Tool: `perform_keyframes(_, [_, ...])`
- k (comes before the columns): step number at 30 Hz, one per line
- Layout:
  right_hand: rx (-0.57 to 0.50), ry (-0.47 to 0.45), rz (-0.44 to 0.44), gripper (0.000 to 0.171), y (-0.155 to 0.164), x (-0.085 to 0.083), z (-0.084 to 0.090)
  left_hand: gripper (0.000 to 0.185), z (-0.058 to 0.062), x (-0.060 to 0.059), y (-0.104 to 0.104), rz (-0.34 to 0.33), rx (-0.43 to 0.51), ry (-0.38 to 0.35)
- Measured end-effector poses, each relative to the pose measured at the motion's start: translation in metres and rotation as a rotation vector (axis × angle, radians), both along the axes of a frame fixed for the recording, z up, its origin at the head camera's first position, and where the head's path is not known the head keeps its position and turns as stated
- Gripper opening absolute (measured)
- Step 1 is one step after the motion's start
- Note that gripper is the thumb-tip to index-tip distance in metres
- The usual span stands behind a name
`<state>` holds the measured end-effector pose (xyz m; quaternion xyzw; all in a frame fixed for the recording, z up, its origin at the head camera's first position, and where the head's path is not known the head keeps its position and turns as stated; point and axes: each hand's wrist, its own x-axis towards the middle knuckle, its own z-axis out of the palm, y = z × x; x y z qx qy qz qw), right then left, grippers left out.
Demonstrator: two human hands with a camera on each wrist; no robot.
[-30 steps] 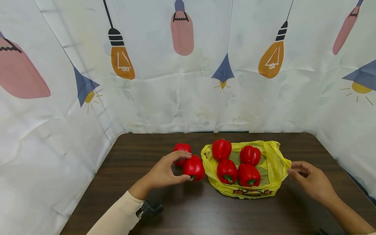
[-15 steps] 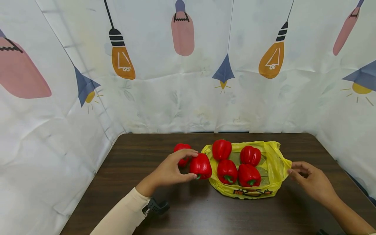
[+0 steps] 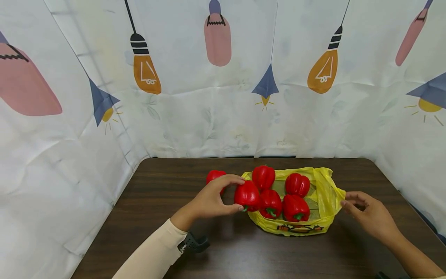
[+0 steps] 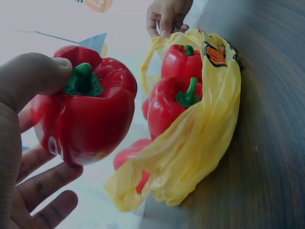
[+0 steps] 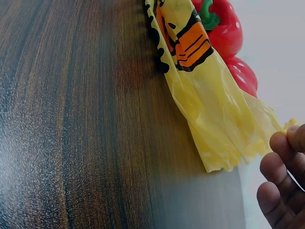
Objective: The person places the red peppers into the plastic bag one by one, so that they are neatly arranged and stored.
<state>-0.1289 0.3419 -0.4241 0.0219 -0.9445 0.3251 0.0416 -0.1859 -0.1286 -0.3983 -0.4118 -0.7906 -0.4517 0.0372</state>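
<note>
My left hand (image 3: 212,199) grips a red bell pepper (image 3: 247,195) between thumb and fingers, over the left rim of a yellow plastic bag (image 3: 325,186). In the left wrist view the held pepper (image 4: 95,112) shows its green stem beside my thumb, apart from the bag. Several red bell peppers (image 3: 295,207) lie inside the bag, whose mouth is spread wide. At the bag's right end my right hand (image 3: 374,215) pinches the rim between thumb and forefinger; the right wrist view shows the pinched yellow edge (image 5: 257,138).
Another red bell pepper (image 3: 214,175) sits on the dark wooden table (image 3: 167,186) behind my left hand, which partly covers it. A white patterned curtain (image 3: 223,124) hangs behind and at both sides of the table.
My left hand has carried its bell pepper rightward, from beside the loose pepper to the bag's left rim. The right hand keeps its place on the bag.
</note>
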Motion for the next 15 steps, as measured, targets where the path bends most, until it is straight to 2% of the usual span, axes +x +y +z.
perform_keyframes(15, [-0.020,-0.009,0.002,0.050,0.002,-0.001,-0.002,0.061,0.002,0.000,0.020,-0.011,-0.016,-0.008])
